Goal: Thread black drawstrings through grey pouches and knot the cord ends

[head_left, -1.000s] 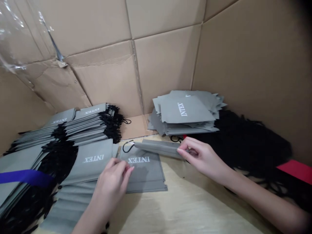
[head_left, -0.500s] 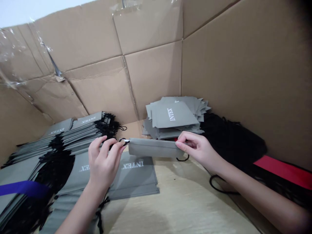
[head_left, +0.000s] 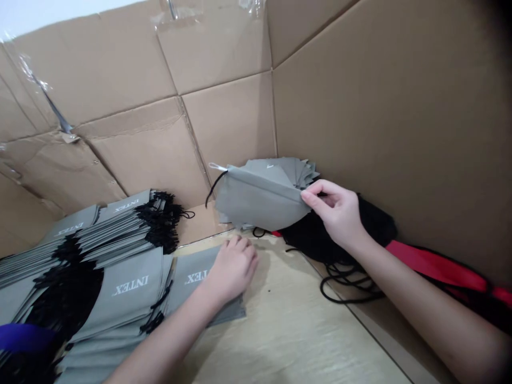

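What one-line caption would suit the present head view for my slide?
Right hand pinching a grey pouch by its edge, left hand over a lettered pouch.

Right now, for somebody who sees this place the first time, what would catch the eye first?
Probably the grey pouch pinched by the right hand near the middle, with a white loop at its upper left corner. Next, perhaps, two bright colours: the red piece at right and the blue strip at lower left.
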Demonstrator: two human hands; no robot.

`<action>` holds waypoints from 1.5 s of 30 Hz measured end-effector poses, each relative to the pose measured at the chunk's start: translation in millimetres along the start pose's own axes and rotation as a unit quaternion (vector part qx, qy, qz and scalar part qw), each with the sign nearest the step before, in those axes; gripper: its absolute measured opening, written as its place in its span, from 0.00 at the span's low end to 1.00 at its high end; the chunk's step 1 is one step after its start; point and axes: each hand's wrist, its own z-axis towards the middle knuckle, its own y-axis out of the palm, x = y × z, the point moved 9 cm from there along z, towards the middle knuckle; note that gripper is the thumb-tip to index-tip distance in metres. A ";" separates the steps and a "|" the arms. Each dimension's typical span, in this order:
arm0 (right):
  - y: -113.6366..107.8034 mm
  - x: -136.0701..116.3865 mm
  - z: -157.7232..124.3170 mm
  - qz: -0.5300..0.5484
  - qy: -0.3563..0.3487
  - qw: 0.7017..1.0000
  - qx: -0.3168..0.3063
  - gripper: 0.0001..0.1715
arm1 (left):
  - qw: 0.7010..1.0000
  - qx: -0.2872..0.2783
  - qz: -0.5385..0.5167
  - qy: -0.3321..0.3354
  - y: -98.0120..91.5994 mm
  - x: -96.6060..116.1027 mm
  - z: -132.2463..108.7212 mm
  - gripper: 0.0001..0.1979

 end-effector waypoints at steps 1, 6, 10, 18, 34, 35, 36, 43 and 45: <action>-6.8 3.6 2.2 0.012 0.005 1.000 0.017 0.14 | 1.000 -0.002 0.002 -0.007 9.1 -3.1 13.4 0.13; -27.6 26.0 8.0 0.064 0.030 0.995 0.067 0.16 | 1.000 -0.005 -0.003 -0.022 43.3 -19.1 65.9 0.12; -21.9 44.6 7.5 0.120 0.054 0.990 0.051 0.15 | 1.000 -0.007 -0.006 -0.020 48.8 -17.1 68.4 0.11; 9.2 68.2 -4.5 0.134 0.092 0.987 -0.011 0.16 | 0.989 -0.054 -0.117 0.070 14.3 29.3 -15.0 0.13; 29.7 69.8 -17.9 0.102 0.108 0.986 -0.071 0.14 | 0.580 0.151 -0.736 -0.313 -2.8 -147.5 -169.3 0.09; 31.3 65.9 -18.6 0.098 0.104 0.987 -0.079 0.14 | 0.562 0.188 -0.736 -0.326 -6.6 -160.2 -176.4 0.05; 33.2 61.5 -19.6 0.093 0.099 0.987 -0.087 0.15 | 0.557 0.219 -0.726 -0.339 -9.6 -171.8 -183.4 0.04; 62.3 36.6 -32.2 0.010 0.030 0.978 -0.206 0.16 | 0.884 0.152 -0.285 -0.337 -38.4 -208.6 -210.9 0.25; 69.8 35.4 -35.6 -0.001 0.016 0.972 -0.235 0.16 | 0.933 0.080 -0.141 -0.320 -40.8 -212.6 -219.2 0.23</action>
